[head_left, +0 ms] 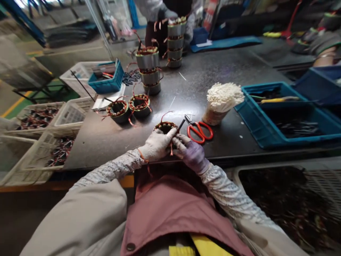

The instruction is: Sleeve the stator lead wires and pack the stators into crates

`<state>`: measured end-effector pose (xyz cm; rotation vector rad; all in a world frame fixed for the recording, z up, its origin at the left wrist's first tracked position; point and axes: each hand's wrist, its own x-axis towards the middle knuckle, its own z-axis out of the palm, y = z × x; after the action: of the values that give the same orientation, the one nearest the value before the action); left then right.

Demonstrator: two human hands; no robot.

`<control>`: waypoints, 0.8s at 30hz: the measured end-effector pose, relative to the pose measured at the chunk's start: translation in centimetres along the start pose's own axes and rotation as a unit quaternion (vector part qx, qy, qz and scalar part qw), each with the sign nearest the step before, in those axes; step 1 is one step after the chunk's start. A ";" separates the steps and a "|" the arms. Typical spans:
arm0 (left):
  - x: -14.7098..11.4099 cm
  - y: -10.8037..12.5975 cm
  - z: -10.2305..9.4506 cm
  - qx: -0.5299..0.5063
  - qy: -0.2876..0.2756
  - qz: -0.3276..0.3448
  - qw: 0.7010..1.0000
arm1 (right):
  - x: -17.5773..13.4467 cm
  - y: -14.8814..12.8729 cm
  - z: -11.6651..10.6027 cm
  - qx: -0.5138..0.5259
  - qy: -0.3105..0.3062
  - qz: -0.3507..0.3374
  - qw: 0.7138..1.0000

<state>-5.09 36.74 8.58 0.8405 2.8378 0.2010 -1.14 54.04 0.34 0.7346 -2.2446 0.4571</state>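
At the table's front edge, a motor stator with copper windings stands between my gloved hands. My left hand, in a white glove, is closed on its near left side, thumb toward a black sleeve that sticks up at the right. My right hand, in a white and purple glove, has its fingers pinched at the stator's right side by the leads; what they grip is too small to make out. A copper lead hangs down between the hands. Red-handled scissors lie just right of the stator.
Two stators sit left of centre, before stacked stators. A bundle of white sticks stands behind the scissors. Blue bins are at right, white baskets at left. Another person's hand is at the far stack.
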 end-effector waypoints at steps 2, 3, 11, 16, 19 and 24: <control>-0.6 -0.7 0.6 -0.005 0.039 -0.004 0.999 | 0.7 -0.2 0.6 0.052 -0.021 0.018 0.998; -1.0 -1.4 0.8 -0.015 0.066 -0.002 0.998 | 1.3 -0.2 0.9 0.094 -0.009 0.043 0.995; -1.9 -8.0 -0.2 -0.217 0.027 0.114 0.969 | 6.8 1.6 2.2 0.568 0.176 0.578 0.559; 0.6 -3.9 -4.7 0.102 -0.074 0.105 0.986 | 6.7 1.4 0.5 0.590 0.164 0.593 0.523; 1.5 -1.9 -5.2 0.064 -0.111 0.085 0.988 | 4.7 2.7 -1.7 0.487 0.224 0.551 0.639; 1.5 -2.1 -4.0 0.048 -0.115 0.066 0.990 | 2.3 8.0 -5.5 0.142 0.273 0.405 0.861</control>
<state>-8.21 35.49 11.90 1.0030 2.5972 -0.0168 -4.60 62.16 4.90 -0.2604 -1.8454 1.2429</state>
